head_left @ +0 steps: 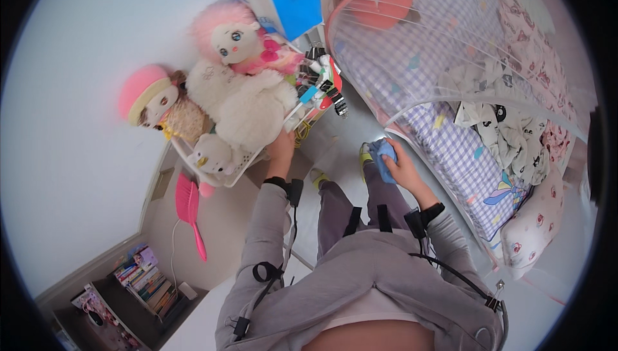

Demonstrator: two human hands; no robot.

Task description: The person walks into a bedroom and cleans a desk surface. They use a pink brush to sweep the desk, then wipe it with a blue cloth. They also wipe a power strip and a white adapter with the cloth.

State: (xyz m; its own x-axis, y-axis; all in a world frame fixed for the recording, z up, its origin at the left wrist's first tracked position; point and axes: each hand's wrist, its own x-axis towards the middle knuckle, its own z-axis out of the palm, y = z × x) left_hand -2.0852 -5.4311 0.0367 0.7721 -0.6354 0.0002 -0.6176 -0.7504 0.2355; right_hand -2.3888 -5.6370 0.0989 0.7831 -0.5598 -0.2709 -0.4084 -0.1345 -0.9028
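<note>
Right fingers point(392, 161) closed round one blue cloth point(378, 151), unclear hold by left fingers point(283, 141), two dolls point(224, 48)

Two hands point(403, 167), one blue cloth point(382, 158), two dolls point(241, 43), one pink hairbrush point(188, 206), two shoes point(318, 178).

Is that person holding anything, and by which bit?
The right grip holds a blue cloth, bunched up, by its right side. The left grip is beside the white basket, partly hidden, so whether it holds on cannot be told.
</note>
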